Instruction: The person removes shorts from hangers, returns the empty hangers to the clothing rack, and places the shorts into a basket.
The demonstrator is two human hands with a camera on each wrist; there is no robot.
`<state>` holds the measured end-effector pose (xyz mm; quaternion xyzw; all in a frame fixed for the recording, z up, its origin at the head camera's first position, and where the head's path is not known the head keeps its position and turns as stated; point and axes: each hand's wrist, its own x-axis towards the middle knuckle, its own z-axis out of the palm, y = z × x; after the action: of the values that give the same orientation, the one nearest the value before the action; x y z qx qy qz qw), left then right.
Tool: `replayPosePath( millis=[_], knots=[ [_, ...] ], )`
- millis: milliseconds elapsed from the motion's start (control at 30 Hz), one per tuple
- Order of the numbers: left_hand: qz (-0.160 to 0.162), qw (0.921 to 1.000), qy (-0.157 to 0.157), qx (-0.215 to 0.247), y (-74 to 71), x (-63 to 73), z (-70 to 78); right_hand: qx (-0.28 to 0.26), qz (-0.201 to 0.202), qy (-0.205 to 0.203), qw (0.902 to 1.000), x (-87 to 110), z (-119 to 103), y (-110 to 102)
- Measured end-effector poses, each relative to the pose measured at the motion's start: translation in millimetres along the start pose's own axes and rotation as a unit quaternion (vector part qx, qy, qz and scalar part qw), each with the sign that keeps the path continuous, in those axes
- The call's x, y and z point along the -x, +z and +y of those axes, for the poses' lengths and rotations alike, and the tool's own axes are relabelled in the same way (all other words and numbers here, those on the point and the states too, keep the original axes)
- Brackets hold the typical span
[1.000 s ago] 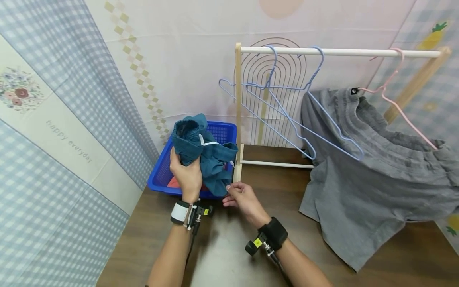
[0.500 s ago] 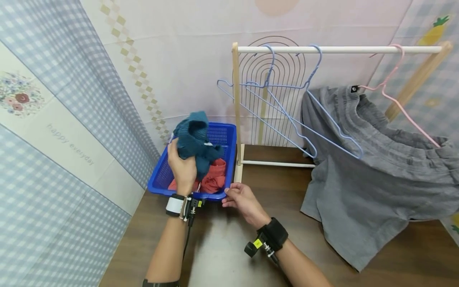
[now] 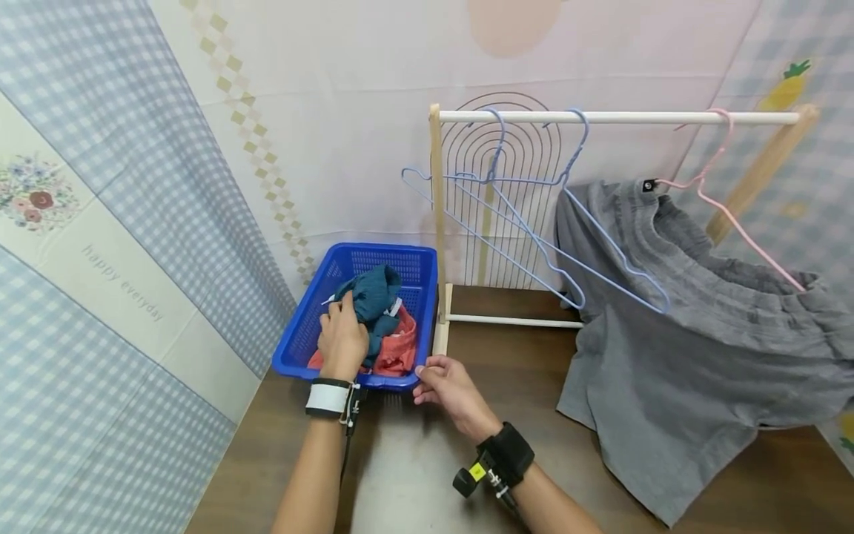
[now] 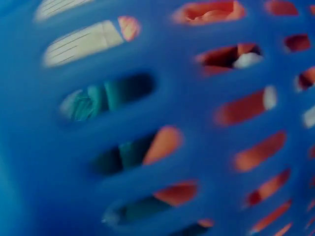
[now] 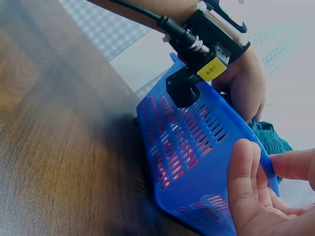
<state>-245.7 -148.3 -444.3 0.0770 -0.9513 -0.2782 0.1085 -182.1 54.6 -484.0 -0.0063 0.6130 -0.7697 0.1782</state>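
Observation:
My left hand (image 3: 343, 337) reaches down into a blue plastic basket (image 3: 285, 348) and grips teal shorts (image 3: 375, 291) with a gathered waistband. A crumpled coral-red garment (image 3: 398, 348) lies beneath and beside the teal cloth. At the basket's front right corner, my right hand (image 3: 448, 386) pinches the rim, thumb on the inner side and fingers (image 5: 242, 169) outside, as the right wrist view shows. Through slots in the basket wall (image 4: 182, 123), the left wrist view shows patches of coral and teal cloth; the left hand's fingers are hidden there.
Right of the basket stands a wooden rack with a white rail (image 3: 640, 117). Two blue hangers (image 3: 527, 180) hang from it, and a pink hanger (image 3: 747, 230) bears grey shorts (image 3: 674, 371). A wire panel (image 3: 497, 222) stands behind; a checked curtain (image 3: 133, 148) borders the left.
My left hand has lowered the teal shorts into the basket, moving them off the front right side and uncovering the coral garment. The right hand stays at the basket corner. The head view has shifted slightly.

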Motion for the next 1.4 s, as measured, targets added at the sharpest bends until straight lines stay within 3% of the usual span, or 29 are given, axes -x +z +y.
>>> replayPosePath(
  millis=[100, 233, 333, 533, 833, 1133, 1267, 1400],
  knots=[
    [-0.055, 0.9982, 0.02, 0.015, 2.4, 0.7, 5.4, 0.003, 0.005, 0.0, 1.0, 1.1, -0.4, -3.8],
    [-0.136, 0.9894, 0.042, 0.029, 2.5, 5.2, 13.8, 0.009, 0.011, -0.007, 0.9999, 1.2, -2.0, -7.0],
    [-0.164, 0.9853, 0.047, 0.009, -0.9, 11.7, 17.3, 0.018, -0.002, -0.013, 0.9998, 1.6, -2.5, -6.4],
    [-0.141, 0.9881, 0.056, -0.022, -7.9, 23.6, 21.1, 0.041, -0.032, -0.019, 0.9985, 6.1, -4.2, -3.4],
    [-0.153, 0.9858, 0.067, -0.014, 3.9, 27.8, 34.7, 0.071, -0.008, -0.033, 0.9969, 17.1, -9.0, -14.8],
    [-0.223, 0.9662, 0.118, -0.054, 20.0, 34.5, 32.7, 0.087, 0.051, -0.069, 0.9924, 41.9, -17.2, -35.6],
    [-0.194, 0.972, 0.122, -0.054, 24.8, 40.4, 37.2, 0.105, 0.091, -0.079, 0.9872, 52.5, -21.1, -49.1],
    [-0.131, 0.9839, 0.113, -0.042, 30.4, 46.4, 43.3, 0.107, 0.144, -0.102, 0.9785, 61.8, -27.0, -64.2]
  ],
)
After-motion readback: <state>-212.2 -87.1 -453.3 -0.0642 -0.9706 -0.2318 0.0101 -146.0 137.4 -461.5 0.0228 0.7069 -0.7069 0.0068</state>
